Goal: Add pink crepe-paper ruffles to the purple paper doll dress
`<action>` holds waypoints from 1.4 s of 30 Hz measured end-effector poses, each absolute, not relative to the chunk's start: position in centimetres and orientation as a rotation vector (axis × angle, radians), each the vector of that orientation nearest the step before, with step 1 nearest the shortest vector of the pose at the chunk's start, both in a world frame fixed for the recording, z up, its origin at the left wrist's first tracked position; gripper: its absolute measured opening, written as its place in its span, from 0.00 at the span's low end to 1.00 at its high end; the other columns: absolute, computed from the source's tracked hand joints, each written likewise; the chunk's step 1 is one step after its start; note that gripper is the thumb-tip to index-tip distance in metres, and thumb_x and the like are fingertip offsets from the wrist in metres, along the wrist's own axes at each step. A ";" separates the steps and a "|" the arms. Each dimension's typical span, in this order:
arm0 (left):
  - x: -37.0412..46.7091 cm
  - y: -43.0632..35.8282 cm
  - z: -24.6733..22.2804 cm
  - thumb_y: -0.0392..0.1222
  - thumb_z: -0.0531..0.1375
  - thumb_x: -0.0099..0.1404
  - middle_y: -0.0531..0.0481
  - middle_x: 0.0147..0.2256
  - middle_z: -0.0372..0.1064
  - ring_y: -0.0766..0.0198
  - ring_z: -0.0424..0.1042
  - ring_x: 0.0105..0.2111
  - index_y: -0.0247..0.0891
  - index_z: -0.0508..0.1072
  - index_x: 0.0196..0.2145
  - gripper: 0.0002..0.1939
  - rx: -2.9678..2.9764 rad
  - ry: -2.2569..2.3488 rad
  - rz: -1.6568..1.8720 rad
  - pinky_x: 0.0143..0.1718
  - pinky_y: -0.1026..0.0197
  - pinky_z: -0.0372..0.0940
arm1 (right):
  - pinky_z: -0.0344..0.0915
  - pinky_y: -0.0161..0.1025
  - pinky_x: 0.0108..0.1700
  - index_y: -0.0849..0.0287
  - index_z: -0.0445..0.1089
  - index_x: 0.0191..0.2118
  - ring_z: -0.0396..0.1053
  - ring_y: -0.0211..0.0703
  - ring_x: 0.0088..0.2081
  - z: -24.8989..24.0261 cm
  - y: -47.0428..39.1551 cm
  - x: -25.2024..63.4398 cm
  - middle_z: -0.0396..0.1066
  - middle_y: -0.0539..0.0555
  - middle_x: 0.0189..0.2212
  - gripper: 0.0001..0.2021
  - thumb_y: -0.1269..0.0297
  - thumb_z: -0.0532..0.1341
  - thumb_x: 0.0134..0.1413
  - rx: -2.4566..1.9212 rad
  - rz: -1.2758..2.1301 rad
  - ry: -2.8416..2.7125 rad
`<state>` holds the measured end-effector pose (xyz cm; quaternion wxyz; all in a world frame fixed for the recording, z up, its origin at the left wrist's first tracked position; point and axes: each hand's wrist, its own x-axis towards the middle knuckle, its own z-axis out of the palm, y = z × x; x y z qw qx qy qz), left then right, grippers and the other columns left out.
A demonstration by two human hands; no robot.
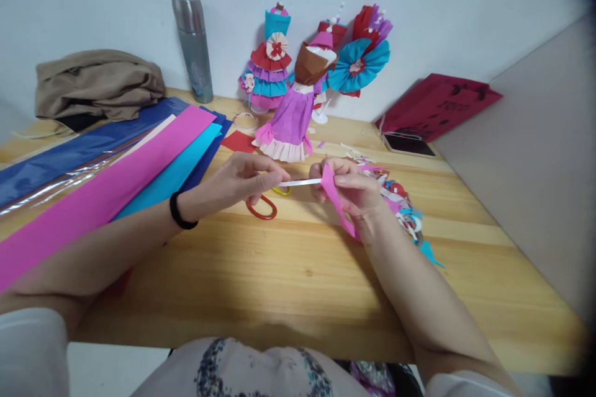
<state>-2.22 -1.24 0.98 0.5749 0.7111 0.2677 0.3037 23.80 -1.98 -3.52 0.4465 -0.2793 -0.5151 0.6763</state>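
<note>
My left hand pinches one end of a narrow white strip, stretched level between my hands. My right hand is closed on a pink paper strip, which meets the white strip's other end and hangs down in a loop. Whether the white strip is stuck to the pink paper, I cannot tell. Just below my left hand lie scissors with a red handle loop and a yellow one, partly hidden. Behind my hands stands a small dress form in a purple paper skirt with a brown top.
Left are long sheets of pink paper and blue paper, a brown cloth and a thermos. More paper-dressed forms stand behind. Paper scraps, a phone and a red bag lie right.
</note>
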 end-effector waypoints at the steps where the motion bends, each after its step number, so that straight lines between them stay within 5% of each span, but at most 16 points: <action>1: -2.2 -1.5 1.3 0.48 0.63 0.63 0.56 0.19 0.65 0.73 0.61 0.18 0.33 0.79 0.33 0.13 1.675 0.649 0.685 0.19 0.71 0.58 | 0.65 0.34 0.23 0.58 0.71 0.26 0.68 0.38 0.22 -3.4 -2.1 23.8 0.70 0.50 0.23 0.14 0.55 0.73 0.41 -0.725 1.662 -1.286; 14: -1.9 -2.0 2.0 0.48 0.63 0.58 0.55 0.17 0.60 0.73 0.54 0.20 0.33 0.72 0.19 0.16 1.682 0.791 0.646 0.20 0.68 0.47 | 0.60 0.34 0.23 0.58 0.71 0.25 0.66 0.36 0.21 -3.4 -2.2 23.7 0.69 0.49 0.24 0.16 0.55 0.75 0.37 -0.871 1.633 -1.290; 19: -1.8 -1.5 1.6 0.44 0.62 0.54 0.54 0.18 0.62 0.72 0.56 0.21 0.34 0.73 0.19 0.12 1.655 0.781 0.668 0.23 0.66 0.50 | 0.63 0.33 0.23 0.58 0.72 0.27 0.69 0.37 0.22 -3.2 -2.2 23.6 0.72 0.49 0.25 0.14 0.57 0.75 0.40 -0.784 1.647 -1.326; 26: -1.9 -0.7 0.7 0.43 0.62 0.56 0.54 0.18 0.60 0.71 0.57 0.21 0.35 0.71 0.18 0.13 1.688 0.863 0.769 0.23 0.65 0.51 | 0.75 0.44 0.38 0.56 0.72 0.28 0.79 0.46 0.35 -2.6 -2.7 23.4 0.77 0.55 0.51 0.12 0.58 0.74 0.45 -0.760 1.673 -1.381; 29: -2.2 -0.5 1.0 0.43 0.62 0.56 0.54 0.18 0.60 0.71 0.57 0.21 0.35 0.71 0.18 0.13 1.728 0.908 0.850 0.23 0.65 0.51 | 0.74 0.48 0.47 0.56 0.74 0.28 0.79 0.48 0.39 -2.6 -2.8 23.6 0.75 0.57 0.55 0.12 0.57 0.75 0.43 -0.827 1.624 -1.452; 32: -2.6 -0.1 1.6 0.42 0.62 0.56 0.54 0.19 0.61 0.70 0.58 0.22 0.35 0.72 0.19 0.12 1.754 0.979 0.932 0.24 0.65 0.52 | 0.75 0.49 0.45 0.56 0.74 0.27 0.78 0.47 0.36 -2.2 -2.9 23.7 0.75 0.57 0.56 0.13 0.56 0.75 0.41 -0.851 1.566 -1.409; 37: -2.7 -0.2 1.9 0.41 0.61 0.59 0.56 0.19 0.58 0.71 0.56 0.23 0.34 0.71 0.20 0.13 1.831 0.985 0.922 0.24 0.65 0.51 | 0.76 0.46 0.41 0.54 0.71 0.25 0.76 0.46 0.35 -0.3 -3.8 23.2 0.78 0.56 0.49 0.14 0.56 0.75 0.40 -0.840 1.432 -1.360; 42: -2.2 -0.7 1.0 0.43 0.60 0.61 0.56 0.19 0.56 0.72 0.53 0.22 0.34 0.69 0.20 0.15 1.852 0.937 0.876 0.23 0.65 0.48 | 0.67 0.37 0.22 0.55 0.72 0.27 0.68 0.39 0.21 1.5 -5.5 21.6 0.73 0.51 0.25 0.13 0.56 0.74 0.42 -0.922 1.561 -1.399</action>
